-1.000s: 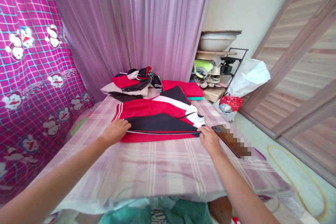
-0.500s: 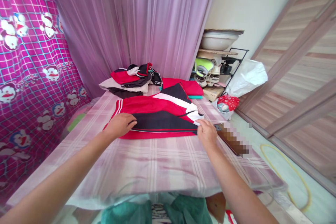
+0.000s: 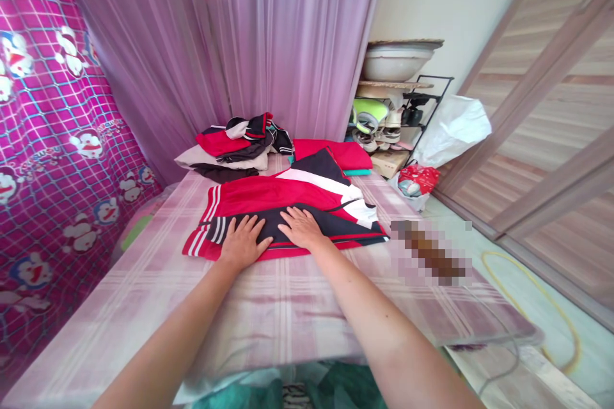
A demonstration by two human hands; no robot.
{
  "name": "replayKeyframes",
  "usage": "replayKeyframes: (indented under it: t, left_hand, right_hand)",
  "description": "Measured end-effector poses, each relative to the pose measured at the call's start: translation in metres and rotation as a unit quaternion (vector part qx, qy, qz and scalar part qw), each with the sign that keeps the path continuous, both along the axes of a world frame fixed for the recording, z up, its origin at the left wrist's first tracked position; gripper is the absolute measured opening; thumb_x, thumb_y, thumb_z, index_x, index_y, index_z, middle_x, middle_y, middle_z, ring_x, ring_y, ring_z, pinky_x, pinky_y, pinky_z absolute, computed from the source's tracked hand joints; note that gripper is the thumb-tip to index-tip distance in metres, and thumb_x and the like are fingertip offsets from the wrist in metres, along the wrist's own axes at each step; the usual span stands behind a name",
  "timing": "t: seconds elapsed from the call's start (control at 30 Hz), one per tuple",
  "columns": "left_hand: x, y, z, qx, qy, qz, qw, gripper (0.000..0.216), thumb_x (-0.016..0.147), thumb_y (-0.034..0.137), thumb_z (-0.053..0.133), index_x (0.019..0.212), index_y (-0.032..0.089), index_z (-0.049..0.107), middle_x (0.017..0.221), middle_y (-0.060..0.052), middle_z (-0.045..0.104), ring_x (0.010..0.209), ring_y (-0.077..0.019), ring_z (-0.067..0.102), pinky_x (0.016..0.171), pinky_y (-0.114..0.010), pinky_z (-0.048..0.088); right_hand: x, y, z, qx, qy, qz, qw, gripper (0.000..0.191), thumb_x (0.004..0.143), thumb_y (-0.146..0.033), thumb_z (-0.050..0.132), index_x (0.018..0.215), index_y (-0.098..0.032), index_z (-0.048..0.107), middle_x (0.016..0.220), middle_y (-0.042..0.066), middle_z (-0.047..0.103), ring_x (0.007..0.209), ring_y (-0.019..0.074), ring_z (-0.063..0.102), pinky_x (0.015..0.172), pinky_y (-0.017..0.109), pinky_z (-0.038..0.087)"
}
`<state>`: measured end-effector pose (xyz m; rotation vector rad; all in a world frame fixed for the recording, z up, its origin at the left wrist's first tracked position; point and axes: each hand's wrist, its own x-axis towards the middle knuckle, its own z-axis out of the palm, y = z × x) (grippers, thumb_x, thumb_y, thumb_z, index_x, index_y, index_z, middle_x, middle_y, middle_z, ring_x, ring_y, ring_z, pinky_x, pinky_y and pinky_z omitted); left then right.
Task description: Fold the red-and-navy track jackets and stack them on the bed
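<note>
A red, navy and white striped jacket [image 3: 249, 195] lies on the checked tablecloth [image 3: 278, 307], its near sleeve folded across the body. My left hand [image 3: 244, 243] rests flat on the dark sleeve close to the white-striped cuff, fingers spread. Farther right along the same sleeve, my right hand [image 3: 302, 227] also lies flat with its fingers stretched out. Neither hand grips the cloth. The white collar part points to the right, and the far sleeve extends up and away towards the back.
A heap of clothes [image 3: 235, 147] sits at the back left of the table. Behind the jacket is a folded red garment [image 3: 355, 154] over something teal. A blurred-out object [image 3: 429, 252] lies at the right edge. Beyond stand a shoe rack [image 3: 422, 118] and a white bag [image 3: 460, 128].
My right hand has let go of the collar end and moved left onto the sleeve. My left hand has shifted right from the cuff and opened flat. The view has tilted slightly.
</note>
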<state>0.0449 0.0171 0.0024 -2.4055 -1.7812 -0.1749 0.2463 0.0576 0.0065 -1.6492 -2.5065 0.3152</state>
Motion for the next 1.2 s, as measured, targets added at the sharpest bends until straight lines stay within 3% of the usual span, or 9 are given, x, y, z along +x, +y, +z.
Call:
replayKeyframes:
  t: [0.23, 0.47, 0.8, 0.93, 1.03, 1.2]
  left_hand:
    - [0.002, 0.000, 0.000, -0.001, -0.008, -0.006, 1.000, 0.063, 0.095, 0.061, 0.036, 0.146, 0.027, 0.051, 0.152, -0.011, 0.050, 0.143, -0.0332, 0.041, 0.119, -0.058, 0.020]
    - [0.000, 0.001, -0.001, 0.004, -0.012, -0.009, 1.000, 0.061, 0.095, 0.059, 0.037, 0.146, 0.028, 0.051, 0.151, -0.011, 0.051, 0.142, -0.0327, 0.042, 0.119, -0.056, 0.021]
    - [0.002, 0.001, -0.002, -0.005, -0.011, -0.003, 1.000, 0.061, 0.096, 0.059, 0.036, 0.145, 0.027, 0.052, 0.153, -0.011, 0.049, 0.143, -0.0318, 0.041, 0.120, -0.056, 0.021]
    - [0.002, 0.001, -0.003, -0.007, -0.015, -0.002, 1.000, 0.059, 0.095, 0.059, 0.037, 0.145, 0.030, 0.052, 0.153, -0.009, 0.049, 0.143, -0.0311, 0.041, 0.120, -0.056, 0.022]
    - [0.002, 0.000, -0.002, -0.009, -0.015, -0.002, 1.000, 0.058, 0.096, 0.059, 0.038, 0.145, 0.031, 0.052, 0.153, -0.008, 0.049, 0.144, -0.0303, 0.041, 0.120, -0.056, 0.021]
    - [0.003, 0.000, -0.003, -0.015, -0.018, -0.002, 1.000, 0.061, 0.096, 0.057, 0.038, 0.146, 0.024, 0.051, 0.154, -0.010, 0.048, 0.145, -0.0309, 0.039, 0.121, -0.056, 0.020]
  right_hand:
    - [0.090, -0.013, -0.008, 0.014, -0.033, -0.082, 0.996, 0.062, 0.103, -0.051, 0.026, 0.157, -0.022, 0.034, 0.164, 0.009, 0.028, 0.151, 0.0226, 0.025, 0.121, 0.049, 0.020]
    - [0.162, -0.031, -0.034, 0.099, -0.053, -0.096, 0.989, 0.054, 0.102, -0.042, 0.031, 0.150, -0.025, 0.047, 0.157, 0.010, 0.043, 0.146, 0.0230, 0.037, 0.119, 0.052, 0.025]
    - [0.164, -0.040, -0.037, 0.171, -0.023, -0.144, 0.974, 0.044, 0.099, -0.034, 0.041, 0.135, -0.022, 0.063, 0.144, 0.011, 0.058, 0.135, 0.0250, 0.050, 0.112, 0.046, 0.036]
    - [0.173, -0.043, -0.043, 0.256, -0.011, -0.188, 0.948, 0.038, 0.096, -0.031, 0.043, 0.114, -0.019, 0.074, 0.131, 0.014, 0.066, 0.119, 0.0274, 0.061, 0.101, 0.045, 0.045]
    - [0.178, -0.047, -0.046, 0.298, -0.016, -0.251, 0.921, 0.036, 0.093, -0.032, 0.047, 0.112, -0.018, 0.074, 0.129, 0.017, 0.065, 0.113, 0.0291, 0.062, 0.094, 0.043, 0.049]
    - [0.172, -0.056, -0.033, 0.210, -0.035, -0.349, 0.913, 0.050, 0.093, -0.041, 0.047, 0.131, -0.013, 0.063, 0.130, 0.021, 0.062, 0.109, 0.0328, 0.062, 0.085, 0.044, 0.050]
